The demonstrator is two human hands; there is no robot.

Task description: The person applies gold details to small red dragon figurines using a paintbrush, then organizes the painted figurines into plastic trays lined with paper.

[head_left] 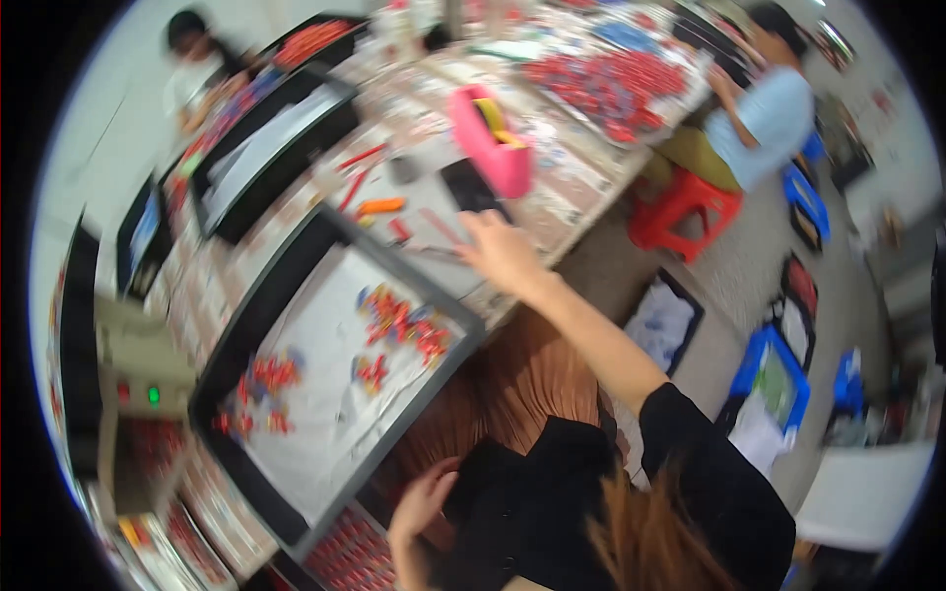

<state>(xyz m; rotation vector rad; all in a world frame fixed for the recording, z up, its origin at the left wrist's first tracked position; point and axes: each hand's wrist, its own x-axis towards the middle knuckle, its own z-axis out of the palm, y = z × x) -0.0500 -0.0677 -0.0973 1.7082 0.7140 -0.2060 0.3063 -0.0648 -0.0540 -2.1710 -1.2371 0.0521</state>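
- the red clusters (399, 320) lie in separate groups on a white sheet (320, 345) inside the black tray (266, 307); they look small and loose, so a knock to the tray could, i judge, slide them together or scatter them.
- the tray's near side seems to reach past the table (596, 163) toward the lap (what bears it underneath is hidden); if it does overhang, a pressed forearm or a raised knee could tip it.
- the right hand (501, 254) is stretched beyond the tray's right corner, with its forearm well clear of the pieces; a low sweep back could catch the rim or drag a sleeve through the contents.
- small things crowd that reach: a dark flat slab (475, 187) just beyond the fingers, an orange tool (382, 206) and red sticks (363, 158) farther left, a pink tape dispenser (491, 148) behind; a hurried grab could push one aside or take the wrong one.
- the right hand's fingers are extended and slightly bent, not clenched; blur hides whether the tips touch or pinch anything, so i can't say what they hold.
- the left hand (426, 502) hangs by the dark clothing, beside the tray's near side, fingers loosely curled; nothing shows in it, though its palm is out of sight, so its grip stays uncertain.
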